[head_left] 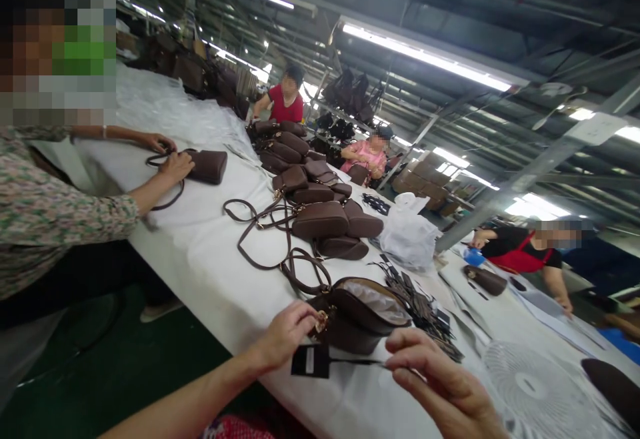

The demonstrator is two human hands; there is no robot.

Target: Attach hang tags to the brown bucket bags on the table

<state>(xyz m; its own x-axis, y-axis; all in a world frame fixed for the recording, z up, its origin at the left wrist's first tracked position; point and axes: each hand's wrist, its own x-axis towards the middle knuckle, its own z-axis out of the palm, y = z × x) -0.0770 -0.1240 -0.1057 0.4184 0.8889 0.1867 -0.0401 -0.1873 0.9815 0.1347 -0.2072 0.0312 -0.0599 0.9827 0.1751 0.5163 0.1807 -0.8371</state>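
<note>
A dark brown handbag [356, 322] lies on the white-covered table right in front of me. Its top is open, and clear plastic shows inside. At the bag's near left end, my left hand [286, 335] pinches the gold-coloured metal fitting [323, 321]. My right hand [440, 375] is closed, thumb against fingers, on the thin black strap of a hang tag. The black tag [311, 361], with a pale label, hangs at the strap's other end, just below my left fingers. The bag's looped handle [305, 272] rests on the table behind it.
Several brown bags [320, 220] are piled ahead. Black tags and straps [420, 302] lie in a bundle right of my bag, before a white plastic bag [407, 229]. A fan [535, 385] stands at right. A co-worker's hands [173, 162] handle another bag at left.
</note>
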